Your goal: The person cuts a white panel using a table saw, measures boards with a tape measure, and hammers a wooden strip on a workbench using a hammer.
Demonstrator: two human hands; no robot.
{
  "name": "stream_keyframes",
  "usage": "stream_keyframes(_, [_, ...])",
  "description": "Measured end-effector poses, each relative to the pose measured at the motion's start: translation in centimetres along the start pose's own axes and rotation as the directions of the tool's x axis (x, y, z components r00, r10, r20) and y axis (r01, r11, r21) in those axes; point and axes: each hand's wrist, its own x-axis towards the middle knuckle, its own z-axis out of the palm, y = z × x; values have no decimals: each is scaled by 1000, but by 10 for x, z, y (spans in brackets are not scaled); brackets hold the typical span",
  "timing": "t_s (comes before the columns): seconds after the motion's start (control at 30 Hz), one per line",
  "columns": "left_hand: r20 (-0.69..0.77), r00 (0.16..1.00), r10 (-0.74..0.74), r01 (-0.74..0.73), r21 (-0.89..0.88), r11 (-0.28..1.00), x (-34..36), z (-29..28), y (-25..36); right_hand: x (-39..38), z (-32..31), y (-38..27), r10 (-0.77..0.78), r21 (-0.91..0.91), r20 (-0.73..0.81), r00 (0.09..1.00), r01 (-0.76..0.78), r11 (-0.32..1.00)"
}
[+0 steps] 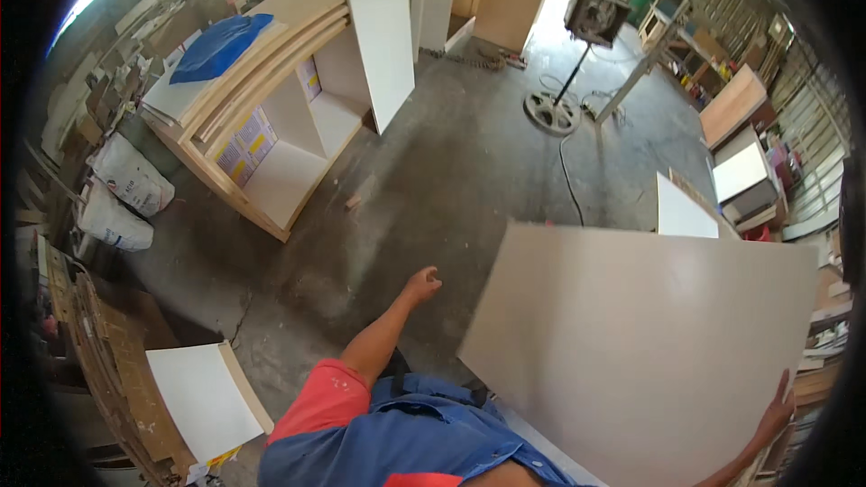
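Note:
A large pale beige board (631,325) stands tilted on my right side, its broad smooth face filling much of the lower right. My right hand (778,413) grips its right edge, with fingers lying along the border; part of the grip is hidden. My left hand (424,284) hangs over the concrete floor with nothing in it. Its fingers are loosely curled, leaving a gap to the thumb, and it is apart from the board's left edge.
An unfinished wooden cabinet (298,140) with a blue plastic sheet (221,45) on top stands at the left. A fan on a round base (552,113) trails a black cord (566,176). White sacks (131,176) and a white panel (206,401) lie left; another white panel (684,212) stands behind the board.

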Motion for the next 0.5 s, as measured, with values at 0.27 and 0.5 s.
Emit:
stream_keyframes(0.27, [-209, 978, 0, 56, 262, 963, -26, -205, -233, -82, 62, -382, -364, -118, -127, 923, 350, 929])
stream_keyframes(0.5, [-342, 869, -357, 475, 779, 409, -129, -353, -375, -33, 145, -450, -460, -108, -59, 886, 452, 885])
